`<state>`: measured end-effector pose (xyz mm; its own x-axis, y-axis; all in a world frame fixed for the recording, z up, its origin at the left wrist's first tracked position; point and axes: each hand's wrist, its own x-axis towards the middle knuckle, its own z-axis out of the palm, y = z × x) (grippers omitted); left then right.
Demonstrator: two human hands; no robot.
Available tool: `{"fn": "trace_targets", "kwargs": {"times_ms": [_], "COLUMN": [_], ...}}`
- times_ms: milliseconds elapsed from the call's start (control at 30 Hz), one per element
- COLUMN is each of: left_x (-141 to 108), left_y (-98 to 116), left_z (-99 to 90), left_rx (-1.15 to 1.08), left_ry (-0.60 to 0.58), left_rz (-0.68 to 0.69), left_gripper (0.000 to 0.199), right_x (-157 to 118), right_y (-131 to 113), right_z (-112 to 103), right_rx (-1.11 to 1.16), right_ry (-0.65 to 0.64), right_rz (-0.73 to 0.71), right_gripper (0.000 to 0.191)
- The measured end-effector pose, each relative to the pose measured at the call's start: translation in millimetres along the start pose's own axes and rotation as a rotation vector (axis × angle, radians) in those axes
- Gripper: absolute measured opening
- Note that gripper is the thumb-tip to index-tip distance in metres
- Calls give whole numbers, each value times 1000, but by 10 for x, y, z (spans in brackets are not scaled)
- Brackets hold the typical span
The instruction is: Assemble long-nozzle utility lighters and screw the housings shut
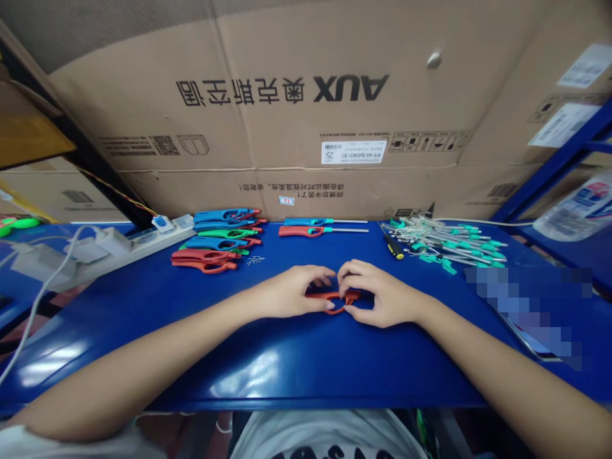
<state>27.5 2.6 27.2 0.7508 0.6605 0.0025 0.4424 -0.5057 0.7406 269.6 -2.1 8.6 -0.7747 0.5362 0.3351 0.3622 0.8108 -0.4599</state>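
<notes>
An orange-red lighter handle lies low over the blue table, in front of me. My left hand grips its left end between thumb and curled fingers. At the trigger-loop end, my right hand pinches the handle with thumb and fingertips. Part of the handle is hidden behind my fingers. Left of my hands is a stack of blue, green and red lighter handles, with some small screws beside it. Two lighters with metal rods, one red and one blue, lie beyond my hands.
Metal rods with green parts are heaped at the back right, near a yellow-black screwdriver. A blurred-out flat device lies to the right. The power strip runs along the left. A large cardboard box walls the back.
</notes>
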Motion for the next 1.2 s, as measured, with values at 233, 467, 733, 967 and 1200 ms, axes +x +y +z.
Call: {"fn": "trace_targets", "kwargs": {"times_ms": [233,467,733,967,1200], "left_x": [-365,-300,-281,-266,-272], "left_y": [-69,-232,-299,-318,-348], "left_z": [-48,57,85,83,62], "left_rx": [339,294,293,310,341], "left_ry": [70,152,249,310,321], "left_rz": [-166,-55,-14,-17,-16], "left_gripper": [61,44,39,42,43], "right_x": [-39,-45,-68,-23,-62], "right_y": [32,137,175,193,211], "right_z": [-119,-93,-90,-72,-169], "right_rx": [-79,-144,-45,-83,13], "right_ry": [-86,-74,-81,240,66], "right_rz": [86,116,192,180,221], "right_gripper": [11,14,12,15,22]}}
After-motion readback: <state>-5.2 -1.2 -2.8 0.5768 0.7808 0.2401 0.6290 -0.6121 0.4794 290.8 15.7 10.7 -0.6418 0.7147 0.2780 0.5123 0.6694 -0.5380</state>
